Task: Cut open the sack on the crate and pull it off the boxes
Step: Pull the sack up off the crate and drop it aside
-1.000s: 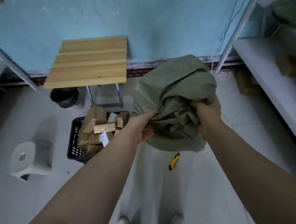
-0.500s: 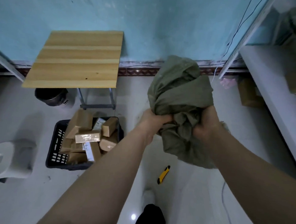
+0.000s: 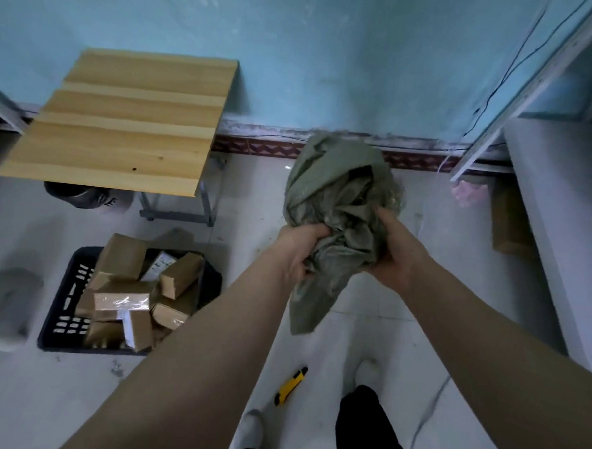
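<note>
At the centre of the frame the crumpled grey-green woven sack [image 3: 336, 206] is held up in the air, well clear of the floor, with the left hand [image 3: 298, 250] clenched on its lower left folds and the right hand [image 3: 394, 248] gripping the bunched fabric on the other side; a loose tail of it hangs down between the forearms. At lower left the black slotted plastic crate [image 3: 64, 310] sits on the pale tiled floor [image 3: 378, 331], and the brown cardboard boxes [image 3: 136, 295] piled in it lie fully uncovered, some with clear tape and white labels. The yellow utility knife [image 3: 291, 384] lies on the floor at lower centre, near the person's feet, in neither hand. Judged from this, cutting and pulling off are done, and the sack is being wadded up. What seems left is to set the bundle down away from the crate.
</note>
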